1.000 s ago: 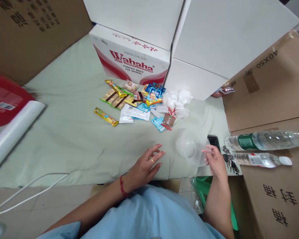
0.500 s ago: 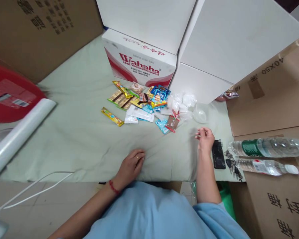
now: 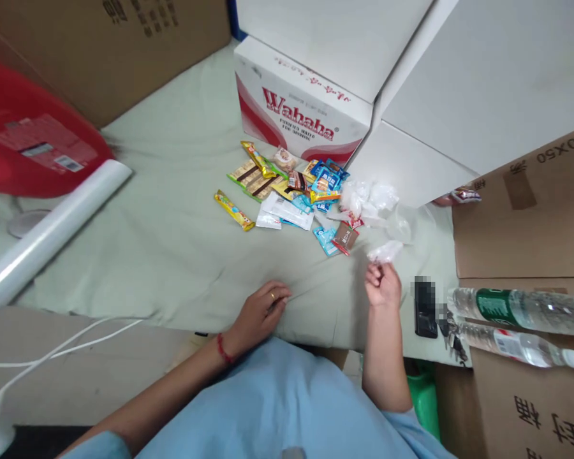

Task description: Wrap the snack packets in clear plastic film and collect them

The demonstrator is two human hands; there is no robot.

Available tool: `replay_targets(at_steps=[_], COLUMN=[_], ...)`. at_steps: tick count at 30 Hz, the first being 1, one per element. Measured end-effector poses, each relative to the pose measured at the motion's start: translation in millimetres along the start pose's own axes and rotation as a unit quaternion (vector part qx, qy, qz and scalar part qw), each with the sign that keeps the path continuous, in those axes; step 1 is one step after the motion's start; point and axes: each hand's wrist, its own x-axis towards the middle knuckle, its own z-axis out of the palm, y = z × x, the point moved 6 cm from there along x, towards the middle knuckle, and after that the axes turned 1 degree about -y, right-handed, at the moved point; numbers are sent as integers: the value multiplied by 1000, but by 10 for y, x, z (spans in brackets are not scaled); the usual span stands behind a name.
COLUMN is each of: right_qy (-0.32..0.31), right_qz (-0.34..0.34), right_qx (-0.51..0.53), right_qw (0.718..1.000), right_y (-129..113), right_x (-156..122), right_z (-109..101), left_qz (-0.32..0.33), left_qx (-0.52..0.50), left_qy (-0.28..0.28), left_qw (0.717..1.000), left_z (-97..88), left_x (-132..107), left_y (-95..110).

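Observation:
My right hand (image 3: 383,287) is closed on a small crumpled white plastic bag (image 3: 387,250), which sticks up past the fingertips. My left hand (image 3: 261,309) rests on the pale green cloth (image 3: 182,268), holding nothing, its fingers loosely bent. Ahead of my right hand are a heap of clear plastic bags (image 3: 366,196) and a translucent plastic cup (image 3: 400,225). A brown and red packet (image 3: 346,238) and a light blue packet (image 3: 325,241) lie just left of the held bag. Farther left, a pile of wrapped snacks includes a yellow stick packet (image 3: 234,209) set apart.
Behind the snacks stands a Wahaha carton (image 3: 301,105), beside tall white boxes (image 3: 430,95). To the right lie a black phone (image 3: 425,312), keys (image 3: 454,341) and two water bottles (image 3: 521,309). On the left are a white roll (image 3: 57,233) and a red container (image 3: 43,134).
My right hand, empty before, now grips a small plastic bag. My left hand stays resting on the cloth. The view has shifted and tilted.

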Motion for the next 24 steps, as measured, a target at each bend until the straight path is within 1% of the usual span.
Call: replay_targets(at_steps=[2, 4, 6, 8, 10, 12, 13, 15, 16, 17, 18, 20, 21, 24], right_qy=[-44, -64, -75, -85, -104, -110, -101, -83, -88, -108, -138, -192, -199, -160], right_qz=[72, 134, 189, 217, 227, 208, 177, 79, 28, -12, -36, -40, -27, 37], right_qx=[19, 29, 48, 46, 23, -18, -45, -101, -124, -143, -161, -196, -209, -192], right_qw=[996, 988, 978, 971, 968, 972, 978, 988, 988, 984, 977, 961, 957, 968], right_y=[223, 404, 514, 539, 515, 458, 410, 280, 218, 174, 154, 175, 200, 274], right_x=[-390, -729, -967, -1083, -1102, -1051, -1005, -908, -871, -843, -821, -777, -746, -637], right_z=[71, 172, 287, 379, 436, 424, 388, 306, 285, 285, 301, 348, 358, 325], left_qz=[-25, -47, -70, -86, -97, -120, -137, -173, -186, -192, -192, -189, -189, -201], left_qx=[-38, -83, -134, -162, -170, -174, -177, -187, -193, -200, -206, -223, -233, -273], left_qy=[-26, -57, -74, -66, -49, -29, -17, 6, 14, 16, 15, 4, -3, -16], left_qw=[999, 994, 986, 981, 979, 977, 974, 967, 963, 961, 959, 956, 954, 941], left_z=[41, 142, 267, 365, 421, 435, 428, 403, 394, 390, 391, 408, 417, 419], left_x=[83, 191, 302, 395, 453, 473, 470, 452, 444, 440, 441, 455, 464, 483], left_y=[50, 111, 160, 180, 163, 105, 66, 1, -14, -14, -1, 40, 57, 66])
